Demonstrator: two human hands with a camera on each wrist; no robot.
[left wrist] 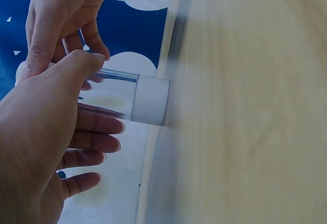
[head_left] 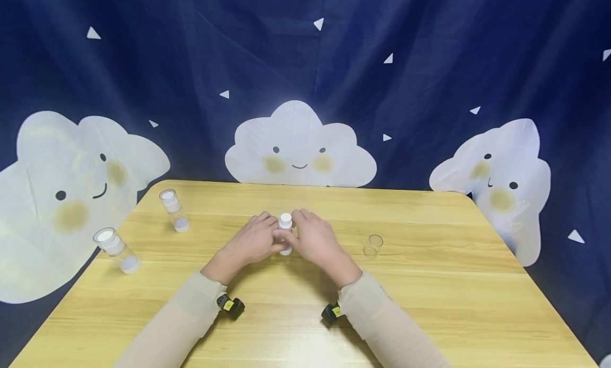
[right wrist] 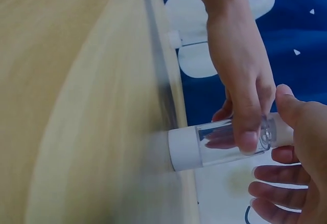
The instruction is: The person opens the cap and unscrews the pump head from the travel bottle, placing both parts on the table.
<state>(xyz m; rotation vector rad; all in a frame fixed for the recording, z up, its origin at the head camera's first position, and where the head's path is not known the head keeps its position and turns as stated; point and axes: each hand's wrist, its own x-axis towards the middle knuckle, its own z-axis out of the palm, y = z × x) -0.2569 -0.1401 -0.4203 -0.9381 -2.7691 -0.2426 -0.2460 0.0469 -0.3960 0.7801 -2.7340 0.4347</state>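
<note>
Holding a clear, white-based cylindrical bottle [right wrist: 213, 156] in my left grip [head_left: 253, 239], I'm pinching its white top [head_left: 285, 218] with my right grip [head_left: 314, 236].

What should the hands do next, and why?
Maybe the right hand should gently twist the white top: its thumb and finger are already on it, while the left hand holds the bottle upright.

Left fingers [right wrist: 248, 141] grip clear bottle [right wrist: 217, 156]; right fingers [right wrist: 278, 176] around white top [right wrist: 280, 133].
</note>
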